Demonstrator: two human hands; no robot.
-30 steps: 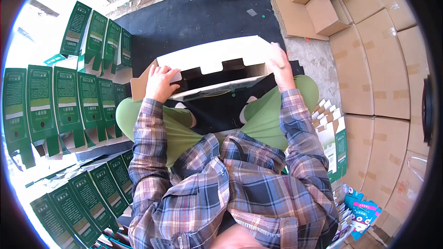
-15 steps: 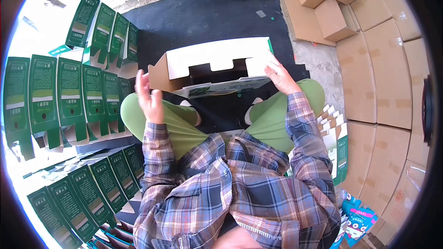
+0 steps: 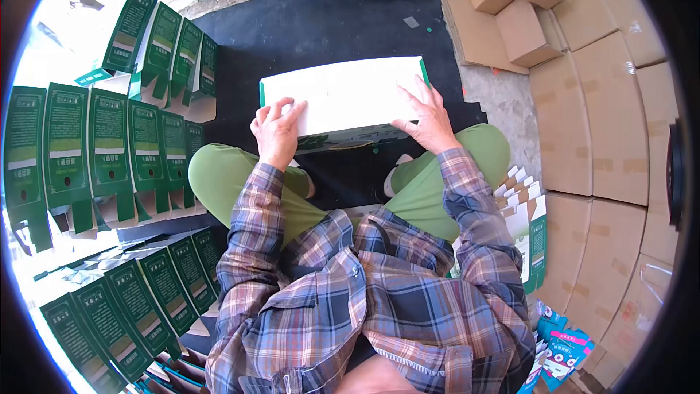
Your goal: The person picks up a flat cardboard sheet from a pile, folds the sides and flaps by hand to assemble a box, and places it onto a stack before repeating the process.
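Note:
A carton (image 3: 343, 95) lies between my feet and knees, its white top panel facing up and closed flat, with green edges and a printed front side. My left hand (image 3: 278, 131) grips its near left corner, fingers bent on the white panel. At the right end, my right hand (image 3: 430, 120) holds the carton, thumb at the near edge and fingers spread over the panel. The undersides of both grips are hidden.
Rows of green printed cartons (image 3: 109, 138) stand open on my left, with more (image 3: 138, 299) nearer me. Brown boxes (image 3: 561, 117) are stacked on the right. White-and-green cartons (image 3: 537, 241) and blue printed packaging (image 3: 561, 354) sit by my right side. A black mat (image 3: 328, 22) covers the floor.
The carton's notched flaps and opening no longer show; a flat white panel now covers the top. My left hand came down from the air onto the carton. My right hand stayed at its right end.

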